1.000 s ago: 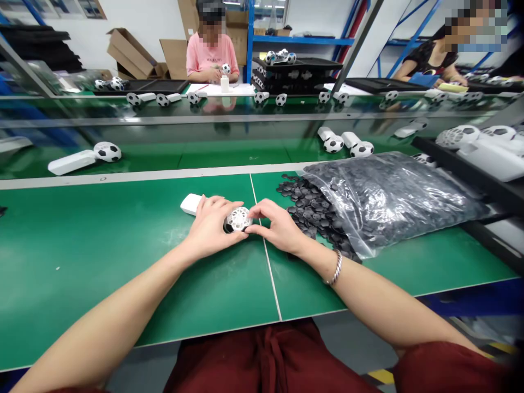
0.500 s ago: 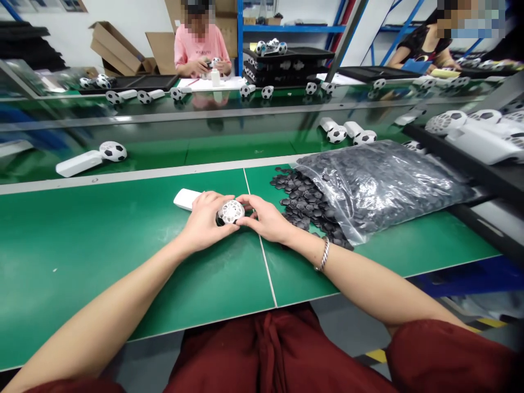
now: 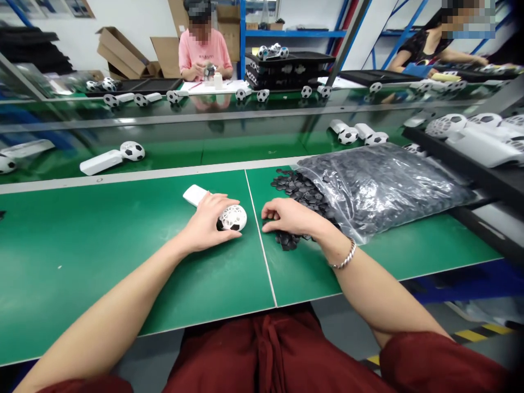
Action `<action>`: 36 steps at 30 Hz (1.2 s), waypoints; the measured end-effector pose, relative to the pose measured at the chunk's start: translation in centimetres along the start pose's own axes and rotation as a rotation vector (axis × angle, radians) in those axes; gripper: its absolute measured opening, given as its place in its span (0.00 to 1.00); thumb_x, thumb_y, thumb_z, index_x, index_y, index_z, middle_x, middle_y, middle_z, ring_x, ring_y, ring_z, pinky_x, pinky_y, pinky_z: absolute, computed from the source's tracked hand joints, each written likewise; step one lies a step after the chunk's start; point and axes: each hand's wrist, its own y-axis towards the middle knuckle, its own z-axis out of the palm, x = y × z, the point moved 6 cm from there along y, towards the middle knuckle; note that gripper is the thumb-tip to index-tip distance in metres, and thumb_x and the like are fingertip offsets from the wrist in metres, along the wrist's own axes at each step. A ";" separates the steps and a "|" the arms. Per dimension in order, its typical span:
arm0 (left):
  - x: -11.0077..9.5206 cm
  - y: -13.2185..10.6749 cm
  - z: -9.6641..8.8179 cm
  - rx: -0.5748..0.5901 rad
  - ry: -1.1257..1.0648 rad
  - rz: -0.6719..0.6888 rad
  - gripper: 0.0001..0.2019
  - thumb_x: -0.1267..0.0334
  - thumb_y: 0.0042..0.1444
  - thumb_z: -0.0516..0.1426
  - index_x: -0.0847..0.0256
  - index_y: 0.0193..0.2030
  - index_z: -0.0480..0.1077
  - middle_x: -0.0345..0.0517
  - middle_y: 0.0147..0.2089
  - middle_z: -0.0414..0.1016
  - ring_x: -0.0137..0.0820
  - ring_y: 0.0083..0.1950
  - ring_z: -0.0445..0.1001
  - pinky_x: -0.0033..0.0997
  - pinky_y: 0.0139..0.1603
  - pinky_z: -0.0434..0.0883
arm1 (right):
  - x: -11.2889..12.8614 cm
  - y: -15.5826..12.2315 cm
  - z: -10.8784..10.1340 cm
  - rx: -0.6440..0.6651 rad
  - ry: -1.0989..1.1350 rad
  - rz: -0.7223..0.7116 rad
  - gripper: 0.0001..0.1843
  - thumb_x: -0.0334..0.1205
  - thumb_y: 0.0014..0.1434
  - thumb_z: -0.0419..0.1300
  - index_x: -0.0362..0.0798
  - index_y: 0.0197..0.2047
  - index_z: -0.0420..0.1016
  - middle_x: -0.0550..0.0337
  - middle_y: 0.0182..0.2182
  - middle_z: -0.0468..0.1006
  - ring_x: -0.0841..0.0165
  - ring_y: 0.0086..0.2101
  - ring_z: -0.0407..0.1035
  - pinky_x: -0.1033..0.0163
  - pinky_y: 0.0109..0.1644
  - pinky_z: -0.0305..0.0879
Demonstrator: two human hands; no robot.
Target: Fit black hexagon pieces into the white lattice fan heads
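Note:
My left hand (image 3: pixel 205 222) is wrapped around a white handheld fan with a football-shaped head (image 3: pixel 231 218); its white handle (image 3: pixel 195 194) sticks out past my fingers toward the back left. The fan rests on the green table (image 3: pixel 102 245). My right hand (image 3: pixel 290 217) lies with curled fingers on a pile of small black hexagon pieces (image 3: pixel 298 191) that spill from a clear plastic bag (image 3: pixel 380 183). Whether its fingertips pinch a piece is hidden.
A conveyor belt (image 3: pixel 229 147) behind the table carries finished football fans (image 3: pixel 107 159). A black tray of white fan bodies (image 3: pixel 475 139) stands at the right. Two other people sit at benches across the line, with black trays and cardboard boxes around them.
My right hand has left the fan head and moved right onto the pile of black pieces. My left hand still holds the fan. The belt's fans have shifted right.

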 end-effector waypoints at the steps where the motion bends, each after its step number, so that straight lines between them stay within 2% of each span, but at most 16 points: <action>1: -0.1 -0.1 0.1 0.044 -0.015 -0.002 0.31 0.50 0.46 0.60 0.59 0.56 0.60 0.52 0.57 0.64 0.46 0.63 0.51 0.55 0.64 0.43 | -0.3 -0.2 0.3 0.055 -0.005 0.027 0.10 0.37 0.43 0.67 0.46 0.30 0.73 0.62 0.26 0.72 0.72 0.26 0.65 0.67 0.30 0.59; 4: -0.6 -0.4 0.6 0.132 -0.090 -0.040 0.31 0.56 0.50 0.58 0.56 0.60 0.55 0.49 0.63 0.56 0.46 0.68 0.39 0.56 0.64 0.42 | -0.6 -0.2 1.0 0.126 0.034 0.052 0.05 0.32 0.46 0.64 0.47 0.29 0.72 0.64 0.24 0.73 0.73 0.25 0.65 0.68 0.29 0.58; 6: -0.9 -0.6 0.8 0.111 -0.145 -0.086 0.30 0.56 0.49 0.58 0.57 0.59 0.55 0.49 0.64 0.54 0.46 0.68 0.35 0.55 0.64 0.45 | -0.3 -0.2 1.2 0.139 0.055 0.053 0.04 0.30 0.47 0.63 0.46 0.27 0.71 0.64 0.24 0.73 0.73 0.25 0.65 0.68 0.29 0.57; 8: -1.1 -0.7 1.0 0.063 -0.178 -0.113 0.28 0.56 0.48 0.59 0.58 0.56 0.57 0.50 0.63 0.56 0.46 0.68 0.33 0.55 0.64 0.46 | 0.1 -0.3 1.1 0.134 0.062 0.040 0.05 0.29 0.47 0.62 0.46 0.27 0.70 0.64 0.23 0.72 0.74 0.25 0.64 0.69 0.28 0.56; 10: -1.3 -0.6 1.1 0.061 -0.196 -0.090 0.26 0.59 0.49 0.58 0.58 0.54 0.58 0.49 0.61 0.59 0.46 0.68 0.33 0.55 0.64 0.46 | 0.7 -0.5 0.7 0.104 0.086 -0.002 0.04 0.30 0.50 0.61 0.46 0.30 0.70 0.66 0.22 0.71 0.75 0.24 0.64 0.69 0.28 0.56; 14: -1.6 -0.6 1.3 0.136 -0.246 0.023 0.25 0.64 0.48 0.57 0.58 0.54 0.58 0.47 0.61 0.58 0.44 0.68 0.36 0.52 0.65 0.47 | 2.2 -0.9 0.2 0.032 0.258 -0.131 0.04 0.33 0.55 0.55 0.47 0.35 0.70 0.67 0.22 0.70 0.75 0.24 0.63 0.69 0.31 0.58; 17: -1.5 -0.6 1.0 0.129 -0.253 0.047 0.25 0.66 0.47 0.56 0.58 0.55 0.58 0.48 0.61 0.58 0.43 0.68 0.38 0.52 0.65 0.47 | 2.6 -0.8 0.7 0.046 0.464 -0.148 0.05 0.34 0.55 0.56 0.46 0.37 0.70 0.65 0.24 0.71 0.75 0.26 0.65 0.69 0.32 0.62; 19: -1.5 -0.6 0.9 0.126 -0.250 0.048 0.26 0.67 0.47 0.56 0.58 0.54 0.58 0.48 0.62 0.57 0.44 0.68 0.38 0.54 0.64 0.48 | 2.7 -0.7 1.0 0.040 0.520 -0.164 0.07 0.34 0.54 0.58 0.46 0.38 0.71 0.65 0.26 0.72 0.74 0.28 0.67 0.68 0.35 0.63; 25: -1.4 -0.9 0.8 0.210 -0.267 0.072 0.23 0.68 0.46 0.56 0.56 0.52 0.61 0.47 0.62 0.57 0.44 0.68 0.37 0.55 0.63 0.48 | 3.5 -0.8 0.0 -0.145 0.310 -0.344 0.04 0.37 0.54 0.60 0.49 0.33 0.77 0.61 0.31 0.73 0.71 0.36 0.67 0.64 0.44 0.62; 30: -1.3 -0.9 0.8 0.182 -0.302 0.057 0.21 0.64 0.48 0.58 0.57 0.50 0.62 0.45 0.61 0.59 0.42 0.69 0.36 0.51 0.65 0.46 | 3.7 -0.9 0.6 -0.095 0.378 -0.315 0.03 0.35 0.53 0.61 0.48 0.34 0.74 0.64 0.30 0.76 0.73 0.32 0.69 0.67 0.39 0.64; 36: -1.6 -0.6 0.9 0.161 -0.280 0.033 0.23 0.64 0.48 0.57 0.58 0.53 0.60 0.45 0.60 0.60 0.43 0.68 0.37 0.49 0.66 0.47 | 5.0 -1.0 1.4 -0.092 0.385 -0.457 0.01 0.33 0.54 0.60 0.47 0.31 0.74 0.60 0.31 0.73 0.71 0.36 0.67 0.64 0.45 0.63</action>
